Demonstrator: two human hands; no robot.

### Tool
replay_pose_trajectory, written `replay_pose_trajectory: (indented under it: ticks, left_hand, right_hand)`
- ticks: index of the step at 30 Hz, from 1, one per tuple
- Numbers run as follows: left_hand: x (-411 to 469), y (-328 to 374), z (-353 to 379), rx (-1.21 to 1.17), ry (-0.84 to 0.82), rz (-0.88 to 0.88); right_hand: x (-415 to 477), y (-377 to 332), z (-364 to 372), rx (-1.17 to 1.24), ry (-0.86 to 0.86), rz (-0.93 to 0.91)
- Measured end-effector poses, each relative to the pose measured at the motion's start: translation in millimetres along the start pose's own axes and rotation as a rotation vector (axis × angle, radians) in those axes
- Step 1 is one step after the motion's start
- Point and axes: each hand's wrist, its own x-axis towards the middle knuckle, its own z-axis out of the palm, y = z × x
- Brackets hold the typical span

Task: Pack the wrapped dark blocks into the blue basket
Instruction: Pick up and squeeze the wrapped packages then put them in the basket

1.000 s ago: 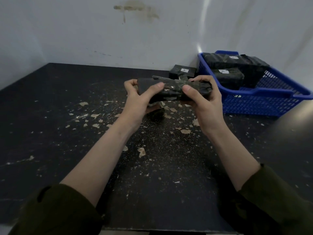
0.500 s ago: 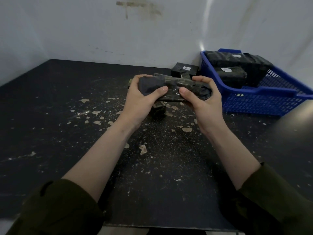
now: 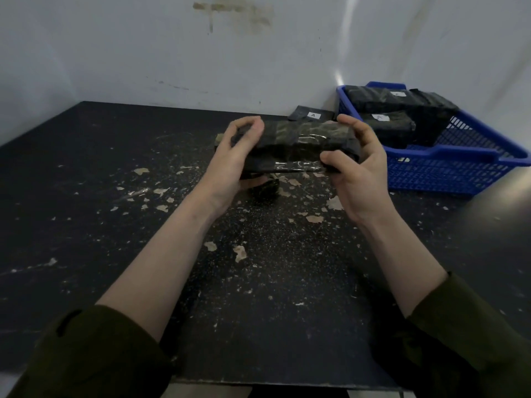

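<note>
Head view: I hold a wrapped dark block (image 3: 298, 142) above the middle of the bench (image 3: 86, 196), one end in my left hand (image 3: 230, 159), the other in my right hand (image 3: 359, 173). Each grip is clamped round its end, likely to keep the long block level for the carry. It looks dull black under glossy clear film. The blue basket (image 3: 459, 152) sits at the bench's far right corner, with other blocks (image 3: 385, 127) already inside.

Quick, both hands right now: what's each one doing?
Left hand: grips the left end of the wrapped dark block, fingers curled round it.
Right hand: grips the block's right end, thumb underneath.
</note>
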Motion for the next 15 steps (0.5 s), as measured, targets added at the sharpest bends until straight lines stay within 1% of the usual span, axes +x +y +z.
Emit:
replay_pose_trajectory:
  ticks: [2, 3, 5, 7, 8, 10, 11, 13, 15]
  left_hand:
    - [1, 3, -2, -0.072, 0.012, -0.107]
    - [2, 3, -3, -0.112, 0.040, -0.113]
    - [5, 1, -6, -0.186, 0.119, -0.068]
    - [7, 0, -8, -0.223, 0.167, -0.029]
    - [7, -1, -9, -0.198, 0.177, -0.013]
    - [7, -4, -8, -0.094, 0.174, 0.032]
    - [5, -5, -6, -0.043, 0.163, 0.067]
    - [2, -7, -3, 0.021, 0.119, 0.127]
    - [0, -8, 1, 0.083, 0.050, 0.152]
  right_hand:
    - [0, -2, 0, -0.028, -0.067, -0.033]
    - [-1, -3, 1, -0.049, -0.097, -0.041]
    - [-1, -3, 3, -0.105, -0.133, -0.040]
    - [-2, -5, 6, -0.110, -0.146, 0.034]
    - [-3, -5, 8, -0.101, -0.140, 0.087]
    - [-6, -5, 12, -0.123, -0.072, 0.171]
    - [-7, -3, 14, -0.153, -0.018, 0.183]
    - [-8, 2, 16, -0.214, 0.077, 0.160]
    - [-8, 7, 15, -0.241, 0.120, 0.134]
